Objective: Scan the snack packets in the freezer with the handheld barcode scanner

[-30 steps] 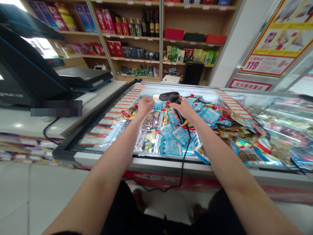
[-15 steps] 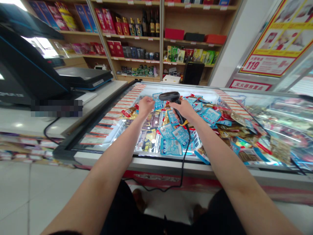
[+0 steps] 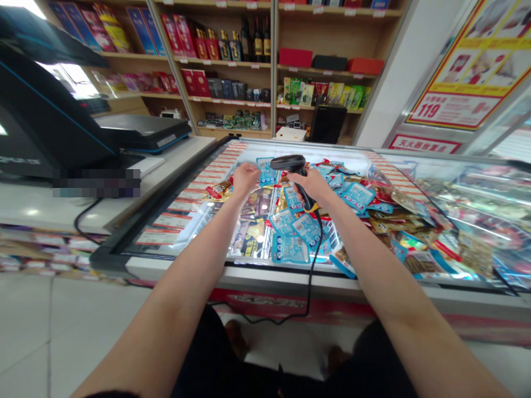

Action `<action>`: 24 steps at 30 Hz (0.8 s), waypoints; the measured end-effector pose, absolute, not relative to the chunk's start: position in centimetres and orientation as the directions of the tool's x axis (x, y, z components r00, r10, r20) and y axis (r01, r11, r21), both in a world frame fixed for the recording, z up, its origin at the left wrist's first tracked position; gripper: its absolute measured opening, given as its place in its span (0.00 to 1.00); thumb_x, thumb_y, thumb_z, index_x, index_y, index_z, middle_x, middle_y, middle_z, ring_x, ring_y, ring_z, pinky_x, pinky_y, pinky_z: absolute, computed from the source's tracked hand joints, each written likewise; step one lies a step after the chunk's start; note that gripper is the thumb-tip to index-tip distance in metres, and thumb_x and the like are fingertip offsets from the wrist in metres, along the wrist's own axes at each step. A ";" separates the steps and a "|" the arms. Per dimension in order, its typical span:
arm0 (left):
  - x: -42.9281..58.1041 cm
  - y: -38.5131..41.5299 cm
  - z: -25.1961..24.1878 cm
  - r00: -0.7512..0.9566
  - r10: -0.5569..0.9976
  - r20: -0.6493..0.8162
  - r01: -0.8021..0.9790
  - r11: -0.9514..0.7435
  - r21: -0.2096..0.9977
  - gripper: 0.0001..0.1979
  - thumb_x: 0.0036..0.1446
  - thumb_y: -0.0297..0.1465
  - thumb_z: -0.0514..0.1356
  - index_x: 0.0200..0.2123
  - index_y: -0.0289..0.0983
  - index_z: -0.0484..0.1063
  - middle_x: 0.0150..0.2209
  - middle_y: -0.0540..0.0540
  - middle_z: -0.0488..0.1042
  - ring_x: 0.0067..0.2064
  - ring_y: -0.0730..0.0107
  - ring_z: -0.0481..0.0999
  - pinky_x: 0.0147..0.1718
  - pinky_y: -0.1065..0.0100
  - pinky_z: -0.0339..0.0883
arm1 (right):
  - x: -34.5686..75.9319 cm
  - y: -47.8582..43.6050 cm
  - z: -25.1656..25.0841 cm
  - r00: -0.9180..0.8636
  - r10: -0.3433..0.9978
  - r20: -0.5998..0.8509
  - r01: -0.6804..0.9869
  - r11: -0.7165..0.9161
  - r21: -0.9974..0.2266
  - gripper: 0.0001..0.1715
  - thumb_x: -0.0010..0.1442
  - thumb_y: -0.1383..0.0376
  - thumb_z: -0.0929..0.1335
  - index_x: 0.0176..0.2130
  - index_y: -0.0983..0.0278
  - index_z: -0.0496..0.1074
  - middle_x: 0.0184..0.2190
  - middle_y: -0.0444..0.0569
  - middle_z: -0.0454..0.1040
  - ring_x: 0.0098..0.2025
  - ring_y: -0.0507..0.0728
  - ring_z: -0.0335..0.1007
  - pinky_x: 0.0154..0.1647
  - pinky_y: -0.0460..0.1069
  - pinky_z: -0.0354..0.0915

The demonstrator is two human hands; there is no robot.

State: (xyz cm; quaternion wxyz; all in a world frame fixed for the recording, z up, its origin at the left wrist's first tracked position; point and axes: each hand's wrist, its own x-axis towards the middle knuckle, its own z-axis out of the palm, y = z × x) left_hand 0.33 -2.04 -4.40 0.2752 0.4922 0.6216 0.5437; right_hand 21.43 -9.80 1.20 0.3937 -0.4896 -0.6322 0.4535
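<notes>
Above the white-framed glass chest freezer, left hand pinches a light-blue plastic snack packet, right hand clenches a black corded barcode scanner

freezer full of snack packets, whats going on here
A person is standing at a shop's chest freezer, reaching over a heap of snack packets. Their right hand holds a black corded barcode scanner, its cable hanging over the front edge. Their left hand holds a blue snack packet at the far end of the heap.
</notes>
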 end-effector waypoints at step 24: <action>-5.3 -3.5 -3.1 -0.440 0.881 0.173 0.846 0.343 0.408 0.18 0.54 0.38 0.67 0.46 0.35 0.80 0.53 0.23 0.80 0.61 0.30 0.76 0.58 0.41 0.67 | 21.7 -9.1 0.6 -0.192 0.978 0.075 0.262 0.125 -0.957 0.23 0.69 0.63 0.69 0.22 0.61 0.65 0.13 0.45 0.68 0.14 0.52 0.61 0.15 0.46 0.62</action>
